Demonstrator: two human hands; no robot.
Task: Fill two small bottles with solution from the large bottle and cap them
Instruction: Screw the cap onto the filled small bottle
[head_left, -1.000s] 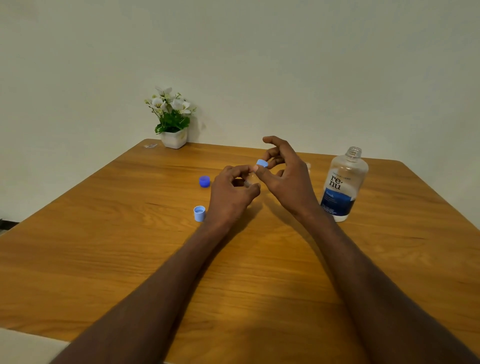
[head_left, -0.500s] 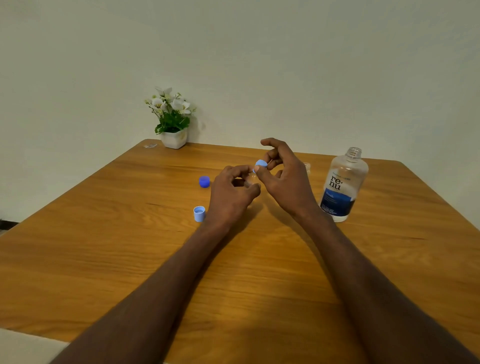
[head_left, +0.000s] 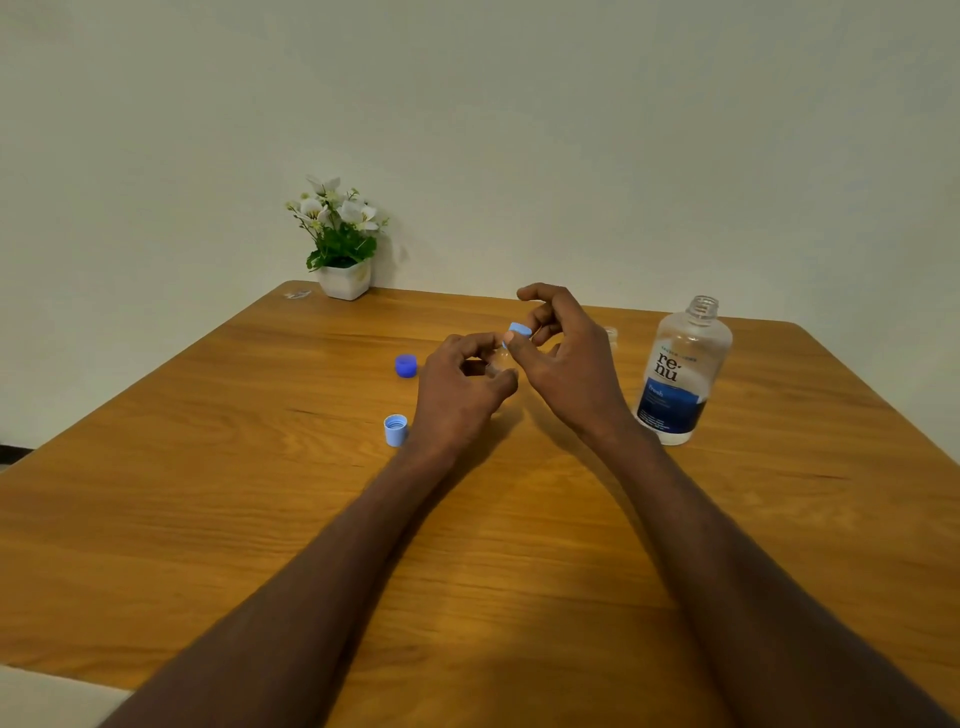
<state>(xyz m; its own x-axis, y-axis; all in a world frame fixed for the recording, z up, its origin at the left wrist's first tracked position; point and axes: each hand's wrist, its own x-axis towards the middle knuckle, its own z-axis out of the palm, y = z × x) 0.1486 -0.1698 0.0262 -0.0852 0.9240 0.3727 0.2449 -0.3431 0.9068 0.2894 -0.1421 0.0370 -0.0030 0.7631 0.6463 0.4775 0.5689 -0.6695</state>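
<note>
My left hand (head_left: 462, 387) grips a small clear bottle (head_left: 501, 358), mostly hidden by its fingers, above the middle of the wooden table (head_left: 260, 493). My right hand (head_left: 563, 358) pinches a light blue cap (head_left: 519, 330) at the top of that bottle. The large clear bottle (head_left: 683, 371) with a blue label stands open, without a cap, to the right of my right hand. A second small clear bottle (head_left: 611, 335) peeks out behind my right hand. A light blue cap (head_left: 396, 429) lies open side up left of my left wrist. A darker blue cap (head_left: 405, 365) lies farther back.
A white pot with white flowers (head_left: 343, 244) stands at the table's far left corner, next to a small clear scrap (head_left: 297, 294). A pale wall rises behind the table. A light surface (head_left: 47, 699) shows at the lower left.
My right hand's fingers have shifted slightly around the light blue cap on the small bottle. My left hand and everything on the table stayed in place.
</note>
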